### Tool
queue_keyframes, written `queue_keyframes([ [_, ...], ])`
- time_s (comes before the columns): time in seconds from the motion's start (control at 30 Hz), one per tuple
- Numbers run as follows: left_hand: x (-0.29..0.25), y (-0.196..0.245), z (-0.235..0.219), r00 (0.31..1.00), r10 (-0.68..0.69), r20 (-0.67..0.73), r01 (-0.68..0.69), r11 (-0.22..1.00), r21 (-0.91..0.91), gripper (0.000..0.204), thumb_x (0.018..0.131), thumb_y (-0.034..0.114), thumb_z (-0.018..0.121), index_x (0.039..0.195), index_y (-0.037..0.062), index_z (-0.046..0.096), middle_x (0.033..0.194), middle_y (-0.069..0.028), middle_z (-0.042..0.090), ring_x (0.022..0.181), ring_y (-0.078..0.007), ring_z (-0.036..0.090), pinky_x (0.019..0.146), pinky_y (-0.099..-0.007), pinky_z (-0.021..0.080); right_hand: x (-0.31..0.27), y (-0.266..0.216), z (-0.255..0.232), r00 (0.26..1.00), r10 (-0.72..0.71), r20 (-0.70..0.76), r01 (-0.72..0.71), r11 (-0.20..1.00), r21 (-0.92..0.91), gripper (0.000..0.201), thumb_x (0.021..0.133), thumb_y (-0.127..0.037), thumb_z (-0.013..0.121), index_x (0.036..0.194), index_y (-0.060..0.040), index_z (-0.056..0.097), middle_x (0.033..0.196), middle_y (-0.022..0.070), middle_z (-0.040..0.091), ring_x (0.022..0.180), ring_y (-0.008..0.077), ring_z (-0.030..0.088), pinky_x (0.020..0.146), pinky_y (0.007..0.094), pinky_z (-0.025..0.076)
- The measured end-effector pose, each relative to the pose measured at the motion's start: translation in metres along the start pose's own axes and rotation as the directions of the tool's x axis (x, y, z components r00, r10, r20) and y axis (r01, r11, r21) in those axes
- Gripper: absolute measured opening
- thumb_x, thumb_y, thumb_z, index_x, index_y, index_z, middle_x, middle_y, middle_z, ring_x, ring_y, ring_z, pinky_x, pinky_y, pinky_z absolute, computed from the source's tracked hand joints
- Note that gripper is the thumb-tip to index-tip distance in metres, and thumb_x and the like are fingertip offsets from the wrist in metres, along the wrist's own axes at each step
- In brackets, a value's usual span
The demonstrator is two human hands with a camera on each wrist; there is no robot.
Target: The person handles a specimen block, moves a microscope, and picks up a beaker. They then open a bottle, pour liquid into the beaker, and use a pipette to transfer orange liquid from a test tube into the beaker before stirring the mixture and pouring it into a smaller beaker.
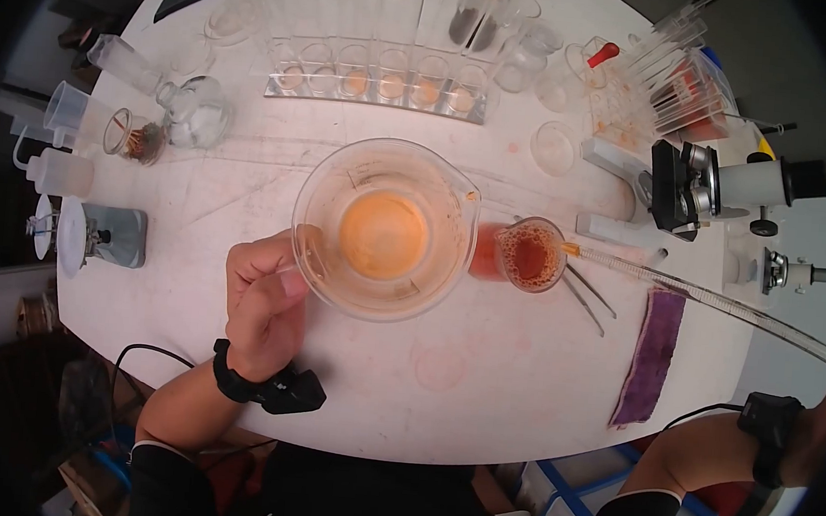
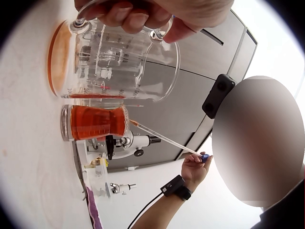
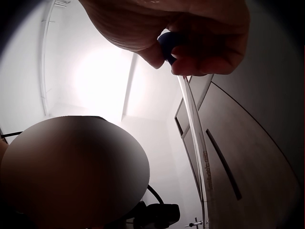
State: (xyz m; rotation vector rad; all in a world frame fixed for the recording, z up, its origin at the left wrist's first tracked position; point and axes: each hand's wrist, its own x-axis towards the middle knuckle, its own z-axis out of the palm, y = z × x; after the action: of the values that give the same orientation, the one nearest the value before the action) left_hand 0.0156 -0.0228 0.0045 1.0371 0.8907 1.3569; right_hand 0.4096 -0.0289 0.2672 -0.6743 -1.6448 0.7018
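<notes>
My left hand point(image 1: 269, 295) grips the handle of a large clear glass beaker point(image 2: 109, 62) with a pour spout, standing on the white table. A shallow layer of orange liquid point(image 1: 383, 234) covers its bottom. Right beside it stands a smaller graduated glass point(image 2: 97, 121) of foamy red-orange liquid. High at the right, my right hand point(image 2: 194, 167) holds a long glass dropper point(image 1: 701, 292) by its blue bulb point(image 3: 171, 45). The dropper slants down to the smaller glass, its orange-tinted tip point(image 2: 134, 123) right at that glass's rim.
Metal tweezers point(image 1: 586, 301) lie beside the smaller glass, with a purple cloth point(image 1: 649, 359) farther right. A microscope point(image 1: 719, 190) stands at the right. Behind the beaker is a test tube rack point(image 1: 377, 100); a small balance point(image 1: 109, 234) sits at the left.
</notes>
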Motion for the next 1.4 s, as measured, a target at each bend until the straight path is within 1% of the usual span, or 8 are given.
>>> queue_keyframes([
  [0.7, 0.000, -0.001, -0.002, 1.000, -0.004, 0.012, 0.004, 1.000, 0.016, 0.031, 0.080, 0.026, 0.051, 0.066, -0.0018, 0.046, 0.068, -0.0072, 0.044, 0.069, -0.0173, 0.039, 0.064, -0.0307, 0.029, -0.005, 0.004, -0.003, 1.000, -0.029, -0.004, 0.029, 1.000, -0.012, 0.039, 0.104, -0.042, 0.044, 0.109, -0.0048, 0.052, 0.071, -0.0018, 0.039, 0.063, 0.0109, 0.038, 0.063, 0.0277, 0.033],
  [0.8, 0.000, -0.002, -0.002, 1.000, -0.004, 0.008, 0.004, 1.000, 0.021, 0.031, 0.080, 0.026, 0.051, 0.066, -0.0019, 0.046, 0.068, -0.0072, 0.045, 0.069, -0.0171, 0.039, 0.063, -0.0307, 0.029, -0.002, -0.003, -0.016, 0.996, 0.010, 0.087, -0.004, 0.997, -0.078, 0.039, 0.104, -0.042, 0.044, 0.109, -0.0050, 0.052, 0.071, -0.0019, 0.038, 0.063, 0.0108, 0.037, 0.063, 0.0277, 0.033],
  [0.83, 0.000, -0.001, -0.002, 1.000, -0.005, 0.010, 0.005, 1.000, 0.023, 0.031, 0.080, 0.026, 0.051, 0.066, -0.0020, 0.046, 0.068, -0.0073, 0.045, 0.069, -0.0171, 0.039, 0.063, -0.0307, 0.029, 0.002, 0.002, 0.003, 0.961, -0.121, -0.249, 0.156, 0.980, 0.122, 0.038, 0.104, -0.042, 0.044, 0.109, -0.0051, 0.052, 0.071, -0.0020, 0.038, 0.063, 0.0108, 0.037, 0.064, 0.0276, 0.033],
  [0.87, 0.000, -0.001, -0.001, 1.000, -0.006, 0.012, 0.006, 1.000, 0.024, 0.031, 0.080, 0.026, 0.051, 0.066, -0.0021, 0.046, 0.068, -0.0073, 0.045, 0.069, -0.0171, 0.039, 0.063, -0.0306, 0.029, 0.010, 0.013, 0.040, 0.803, -0.163, -0.573, 0.361, 0.898, 0.252, 0.038, 0.104, -0.042, 0.044, 0.109, -0.0052, 0.052, 0.071, -0.0020, 0.038, 0.063, 0.0107, 0.036, 0.064, 0.0276, 0.033],
  [0.93, 0.000, 0.000, -0.001, 1.000, -0.008, 0.016, 0.008, 1.000, 0.023, 0.031, 0.079, 0.026, 0.051, 0.066, -0.0022, 0.046, 0.068, -0.0073, 0.045, 0.069, -0.0170, 0.039, 0.063, -0.0306, 0.029, 0.010, 0.015, 0.044, 0.782, -0.160, -0.603, 0.378, 0.890, 0.254, 0.037, 0.104, -0.042, 0.044, 0.108, -0.0055, 0.053, 0.071, -0.0022, 0.037, 0.063, 0.0106, 0.036, 0.064, 0.0275, 0.033],
  [0.97, 0.000, -0.001, -0.002, 1.000, -0.008, 0.018, 0.008, 1.000, 0.020, 0.031, 0.079, 0.026, 0.051, 0.066, -0.0023, 0.046, 0.069, -0.0073, 0.045, 0.068, -0.0170, 0.039, 0.063, -0.0306, 0.029, 0.001, 0.007, 0.015, 0.939, -0.133, -0.317, 0.185, 0.973, 0.141, 0.037, 0.104, -0.041, 0.044, 0.108, -0.0056, 0.053, 0.071, -0.0022, 0.037, 0.063, 0.0106, 0.036, 0.064, 0.0275, 0.033],
  [1.0, 0.000, -0.001, -0.003, 1.000, -0.008, 0.020, 0.008, 1.000, 0.018, 0.031, 0.079, 0.025, 0.051, 0.066, -0.0023, 0.046, 0.069, -0.0073, 0.045, 0.068, -0.0171, 0.039, 0.063, -0.0306, 0.029, -0.004, 0.002, -0.003, 1.000, -0.028, -0.013, 0.027, 0.999, -0.035, 0.036, 0.104, -0.041, 0.044, 0.108, -0.0058, 0.053, 0.071, -0.0023, 0.037, 0.063, 0.0106, 0.035, 0.064, 0.0275, 0.033],
  [1.4, 0.000, -0.002, -0.002, 1.000, 0.002, 0.028, -0.002, 1.000, 0.004, 0.030, 0.079, 0.024, 0.051, 0.066, -0.0013, 0.044, 0.069, -0.0072, 0.043, 0.069, -0.0174, 0.038, 0.063, -0.0311, 0.029, -0.008, 0.004, -0.006, 0.999, -0.035, -0.041, 0.035, 0.999, 0.000, 0.033, 0.103, -0.038, 0.047, 0.106, -0.0063, 0.053, 0.071, -0.0028, 0.037, 0.063, 0.0106, 0.034, 0.065, 0.0277, 0.032],
])
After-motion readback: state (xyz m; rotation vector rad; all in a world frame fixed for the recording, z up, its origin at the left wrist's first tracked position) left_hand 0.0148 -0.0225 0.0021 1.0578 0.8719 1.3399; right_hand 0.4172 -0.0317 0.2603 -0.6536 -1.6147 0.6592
